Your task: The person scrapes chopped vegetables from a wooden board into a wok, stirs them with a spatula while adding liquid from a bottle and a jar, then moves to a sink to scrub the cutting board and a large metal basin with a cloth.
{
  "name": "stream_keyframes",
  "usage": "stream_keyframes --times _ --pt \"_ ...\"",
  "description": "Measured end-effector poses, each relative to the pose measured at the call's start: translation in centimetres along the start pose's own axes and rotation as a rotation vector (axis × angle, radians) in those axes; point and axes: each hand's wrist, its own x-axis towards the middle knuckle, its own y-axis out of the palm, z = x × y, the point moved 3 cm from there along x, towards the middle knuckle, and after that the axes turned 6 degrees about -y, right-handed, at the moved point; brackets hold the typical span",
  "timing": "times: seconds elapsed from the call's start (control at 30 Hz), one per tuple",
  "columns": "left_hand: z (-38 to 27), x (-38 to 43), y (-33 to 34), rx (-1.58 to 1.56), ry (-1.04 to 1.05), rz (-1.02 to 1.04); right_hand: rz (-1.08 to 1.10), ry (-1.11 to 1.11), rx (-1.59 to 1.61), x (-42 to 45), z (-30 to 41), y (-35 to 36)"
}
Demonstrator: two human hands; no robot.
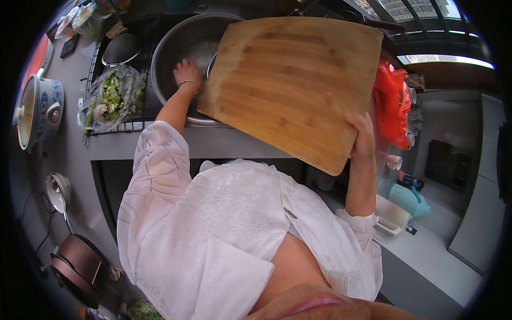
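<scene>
A large wooden cutting board (pixel 296 88) slopes across the metal basin (pixel 160 80) and covers its right part. Damp-looking darker patches mark the board's surface. At its lower right edge my right hand (pixel 363 134) grips it, thumb on top and the other fingers mostly behind. My left hand (pixel 188 74) reaches down inside the basin, left of the board, with its back towards me. Its fingers are slightly bent, and whatever lies under the palm is hidden. A curved metal rim (pixel 211 66) shows beside that hand, partly behind the board.
Left of the basin, a plastic bag of chopped greens (pixel 112 96) and a strainer (pixel 121 49) lie on a black rack. A white-and-blue pot (pixel 50 106), a ladle (pixel 64 204) and a brown cooker (pixel 76 268) stand farther left. A red plastic bag (pixel 391 104) hangs right of the board.
</scene>
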Motion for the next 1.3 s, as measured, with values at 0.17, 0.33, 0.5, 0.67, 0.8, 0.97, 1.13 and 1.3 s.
stream_keyframes --times 0.17,0.33,0.5,0.67,0.8,0.97,1.13,1.3 --pt "3.3 2.8 4.2 -0.280 0.071 0.193 0.019 0.061 0.041 2.6 -1.0 2.6" --pt "-0.8 2.2 -3.4 -0.972 0.330 -0.116 0.032 0.113 0.020 2.5 0.3 2.6" --pt "-12.5 -3.3 -16.3 -1.541 0.650 0.299 -0.006 0.068 0.072 2.1 1.1 3.6" --pt "-20.7 -9.2 -25.5 -1.359 0.881 -0.291 -0.021 0.051 0.090 1.8 1.2 5.4" --pt "-23.7 -8.0 -26.2 -1.200 0.924 -0.245 -0.053 -0.024 0.041 1.2 1.4 5.9" --pt "-19.0 3.5 -16.4 -0.821 0.480 -0.435 -0.026 -0.059 -0.033 1.8 1.6 6.1" --pt "-7.3 8.0 -0.5 -0.394 0.275 -0.041 -0.024 -0.079 0.009 2.6 2.0 5.5" --pt "-1.3 6.4 4.6 -0.229 0.034 0.075 -0.092 -0.041 0.028 3.2 1.8 4.4"
